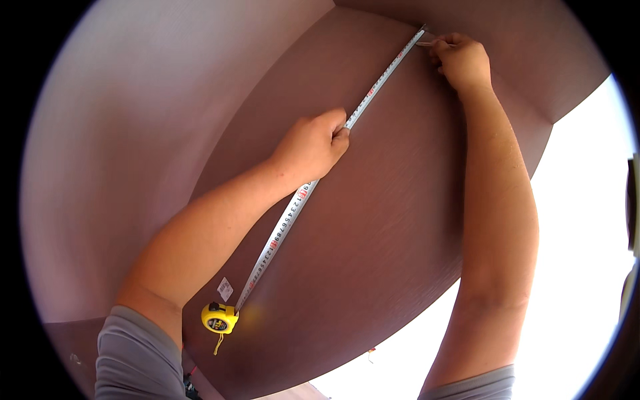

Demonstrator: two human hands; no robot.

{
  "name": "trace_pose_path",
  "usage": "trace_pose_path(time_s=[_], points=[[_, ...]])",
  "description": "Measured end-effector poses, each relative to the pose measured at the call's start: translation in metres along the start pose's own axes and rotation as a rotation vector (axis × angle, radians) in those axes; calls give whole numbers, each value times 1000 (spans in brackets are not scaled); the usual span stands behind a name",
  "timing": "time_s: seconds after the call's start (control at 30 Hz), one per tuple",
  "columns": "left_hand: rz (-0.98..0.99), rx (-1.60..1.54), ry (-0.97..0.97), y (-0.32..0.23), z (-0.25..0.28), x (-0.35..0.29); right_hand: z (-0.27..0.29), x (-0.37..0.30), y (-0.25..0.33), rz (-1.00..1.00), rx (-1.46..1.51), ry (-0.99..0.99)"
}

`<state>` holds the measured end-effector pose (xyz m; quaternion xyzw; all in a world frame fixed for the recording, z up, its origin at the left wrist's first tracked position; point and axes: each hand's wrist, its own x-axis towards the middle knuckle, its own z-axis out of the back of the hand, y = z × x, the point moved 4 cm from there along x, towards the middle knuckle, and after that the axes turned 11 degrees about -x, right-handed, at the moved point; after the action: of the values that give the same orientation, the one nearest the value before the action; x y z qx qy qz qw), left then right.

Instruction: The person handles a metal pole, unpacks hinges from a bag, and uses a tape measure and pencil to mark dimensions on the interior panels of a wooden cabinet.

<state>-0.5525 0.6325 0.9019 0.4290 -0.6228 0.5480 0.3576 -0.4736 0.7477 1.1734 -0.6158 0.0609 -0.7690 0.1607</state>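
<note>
A tape measure's yellow case rests at the lower left against a large reddish-brown panel. From it the silver blade runs diagonally up to the panel's far edge, where its end lies by a corner. My left hand is closed around the blade about midway, thumb and fingers pinching it. Up by the blade's end, my right hand pinches a thin pale stick, its tip pointing left, close beside the blade. The stick's other end is hidden in my fingers, so its kind is unclear.
Brown walls rise along the panel's left side and far right. A small white label sits just above the tape case. A yellow strap hangs from the case. Bright glare fills the right side.
</note>
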Motion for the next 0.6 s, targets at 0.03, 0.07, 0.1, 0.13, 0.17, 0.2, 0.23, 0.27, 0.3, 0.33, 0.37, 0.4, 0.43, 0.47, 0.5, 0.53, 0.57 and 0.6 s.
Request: trace_pose_path(time_s=[0.03, 0.07, 0.1, 0.13, 0.17, 0.2, 0.23, 0.27, 0.3, 0.33, 0.37, 0.4, 0.43, 0.47, 0.5, 0.53, 0.57, 0.6], points=[[-1, 1, 5, 1, 0, 1, -1, 0, 0, -13, -17, 11], [6, -2, 8, 1, 1, 1, 0, 0, 0, -26, -33, 21], [12, -5, 11, 2, 1, 1, 0, 0, 0, -40, -50, 31], [16, -7, 14, 2, 1, 1, 0, -1, 0, -42, -58, 28], [19, -17, 13, 3, 1, 2, 1, -1, 0, -44, -67, 24], [22, -27, 11, 4, 0, 3, 1, -2, -1, -47, -75, 21], [26, -34, 9, 5, 0, 3, 2, -2, 0, -60, -91, 25], [39, -42, 3, 5, 0, 2, 4, -3, 1, -74, -107, 29], [52, -49, -4, 5, 2, 2, 5, -3, 2, -87, -122, 33], [64, -59, -8, 5, 1, 2, 7, -5, 1, -97, -132, 14], [77, -63, -5, 5, 1, 2, 9, -7, 0, -105, -141, -5], [90, -67, -3, 6, 0, 1, 11, -9, -1, -113, -150, -25], [99, -71, -2, 4, 0, 3, 12, -7, -7, -123, -135, -50], [104, -73, 1, 3, 0, 3, 13, -6, -13, -132, -121, -75], [108, -75, 3, 2, 0, 3, 15, -4, -18, -141, -106, -100], [113, -73, -4, 3, 0, 2, 15, -5, -18, -157, -81, -76], [106, -66, -11, 4, 0, 2, 16, -8, -18, -172, -56, -53], [99, -58, -18, 6, 0, 1, 16, -11, -17, -186, -29, -29]])
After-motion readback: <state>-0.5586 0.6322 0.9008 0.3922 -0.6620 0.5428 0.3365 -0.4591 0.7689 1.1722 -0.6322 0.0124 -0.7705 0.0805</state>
